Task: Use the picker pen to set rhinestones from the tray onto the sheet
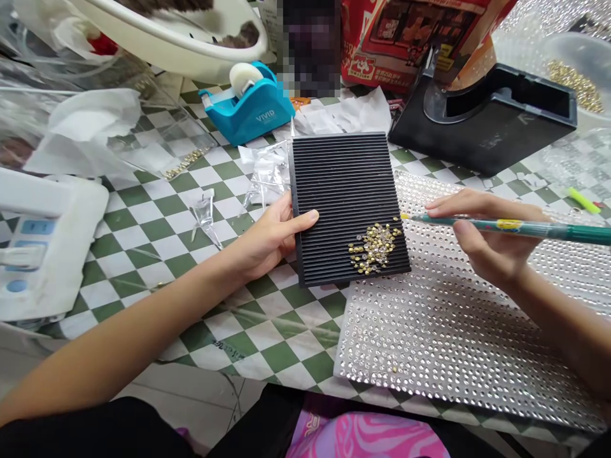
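Tray (344, 184), left hand (274, 235) clamping, right hand (501, 248) probably pinching pen (558, 229)

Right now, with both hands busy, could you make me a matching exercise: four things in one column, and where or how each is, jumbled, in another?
1. Tray
2. Pen
3. Loose gems
4. Blue tape holder

A. In the right hand
B. Carrying a white roll
C. In the left hand
D. Clustered near a tray corner

Pairs: 1-C, 2-A, 3-D, 4-B.
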### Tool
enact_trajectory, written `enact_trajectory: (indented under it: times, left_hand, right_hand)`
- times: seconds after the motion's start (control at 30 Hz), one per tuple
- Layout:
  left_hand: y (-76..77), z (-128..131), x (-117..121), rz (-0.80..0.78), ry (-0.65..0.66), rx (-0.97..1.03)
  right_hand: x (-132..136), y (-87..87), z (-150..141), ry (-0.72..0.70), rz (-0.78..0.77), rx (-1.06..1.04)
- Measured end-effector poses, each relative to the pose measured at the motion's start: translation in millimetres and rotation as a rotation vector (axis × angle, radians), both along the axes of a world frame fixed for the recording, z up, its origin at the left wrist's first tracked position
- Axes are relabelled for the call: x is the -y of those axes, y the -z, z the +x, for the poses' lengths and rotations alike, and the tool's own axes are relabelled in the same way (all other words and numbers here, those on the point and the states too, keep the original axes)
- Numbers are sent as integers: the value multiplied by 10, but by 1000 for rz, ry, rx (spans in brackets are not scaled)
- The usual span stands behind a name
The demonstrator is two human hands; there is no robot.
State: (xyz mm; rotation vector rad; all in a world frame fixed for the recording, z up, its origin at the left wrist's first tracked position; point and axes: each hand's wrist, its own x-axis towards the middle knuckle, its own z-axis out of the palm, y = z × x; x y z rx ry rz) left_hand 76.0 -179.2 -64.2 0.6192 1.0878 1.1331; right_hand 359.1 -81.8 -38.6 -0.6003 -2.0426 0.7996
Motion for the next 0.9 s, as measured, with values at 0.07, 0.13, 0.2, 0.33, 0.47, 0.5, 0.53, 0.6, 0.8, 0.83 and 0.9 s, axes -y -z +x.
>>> enact_trajectory:
  times: [0.07, 0.13, 0.2, 0.33, 0.47, 0.5, 0.53, 0.6, 0.8, 0.83, 0.9]
  left_hand:
    - [1, 0, 1, -1, 11, -6]
    - [2, -1, 1, 0, 16, -7]
    - [1, -3, 2, -5, 11, -5]
    - [-2, -8, 2, -19, 6, -6]
    - [4, -13, -3, -10, 12, 7]
    - [5, -13, -3, -9, 10, 11]
    - [7, -13, -4, -9, 8, 14]
    - [6, -12, -3, -11, 7, 15]
    - [-7, -7, -2, -19, 9, 10]
    - [-7, -7, -2, -21, 10, 5]
    - [-6, -7, -2, -23, 11, -3]
  right_hand:
    - [6, -15, -9, -3, 21, 12]
    - [6, -18, -8, -15, 30, 38]
    - [0, -11, -1, -27, 19, 63]
    - [-17, 15, 9, -28, -17, 79]
    - [-27, 31, 2, -39, 10, 69]
    - [-28, 30, 1, -37, 7, 69]
    - [-28, 28, 2, -33, -2, 66]
    - [-27, 21, 6, -30, -22, 48]
    - [-17, 10, 8, -50, -36, 69]
    - [-16, 11, 6, -42, -41, 76]
    - [-17, 16, 4, -37, -44, 84]
